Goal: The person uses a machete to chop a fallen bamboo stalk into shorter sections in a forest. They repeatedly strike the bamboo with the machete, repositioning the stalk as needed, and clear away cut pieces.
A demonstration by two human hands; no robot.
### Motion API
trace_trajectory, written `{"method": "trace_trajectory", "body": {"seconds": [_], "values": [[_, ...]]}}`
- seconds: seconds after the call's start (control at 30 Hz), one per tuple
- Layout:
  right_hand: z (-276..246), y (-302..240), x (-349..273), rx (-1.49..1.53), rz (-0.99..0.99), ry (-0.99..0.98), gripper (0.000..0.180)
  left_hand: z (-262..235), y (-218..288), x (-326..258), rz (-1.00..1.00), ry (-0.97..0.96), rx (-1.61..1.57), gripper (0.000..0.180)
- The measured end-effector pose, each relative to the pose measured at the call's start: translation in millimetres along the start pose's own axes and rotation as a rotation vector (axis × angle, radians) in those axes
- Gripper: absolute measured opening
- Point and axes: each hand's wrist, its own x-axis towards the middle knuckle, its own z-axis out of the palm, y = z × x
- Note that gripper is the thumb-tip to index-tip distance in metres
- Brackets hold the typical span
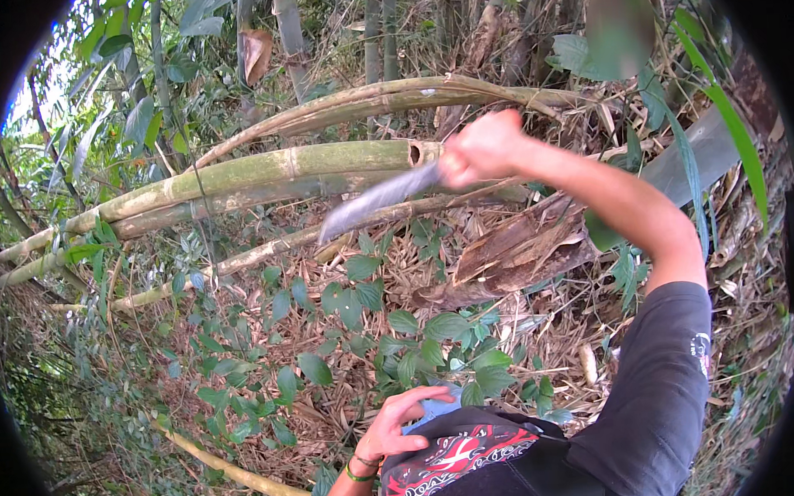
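Note:
My right hand [481,151] is closed round the handle of a machete [380,201], with the arm stretched forward. Its blade, slightly blurred, points left and tilts down. Just behind the blade lies a thick green bamboo culm [298,163], leaning left, with a hole near its right end. The blade appears close to it, but contact cannot be made out. Down by the front of my black and red shirt [457,460], my left hand [393,430] has its fingers apart and holds nothing. Two bands circle that wrist.
A split bamboo culm [366,102] arches behind. A thinner pole [283,245] runs below the thick one. Dry brown sheaths [524,252] lie right of centre. Leafy plants [355,302] grow through litter in front. A yellowish stem [239,472] crosses lower left. Upright bamboo [292,42] stands behind.

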Motion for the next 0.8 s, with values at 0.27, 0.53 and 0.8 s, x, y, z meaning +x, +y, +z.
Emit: {"method": "trace_trajectory", "body": {"seconds": [0.27,0.53,0.8], "values": [[47.2,158.8,18.2,0.103,0.529,-0.056,0.053,-0.8,46.5,-3.5,0.286,-0.142,0.17,0.091],[107.1,62.6,4.9,0.09,0.585,0.256,0.047,-20.1,111.2,6.9,0.478,-0.155,0.236,0.073],[227.5,-102.5,13.9,2.24,0.959,0.242,0.063,-65.4,120.2,72.7,0.487,0.076,0.486,0.059]]}}
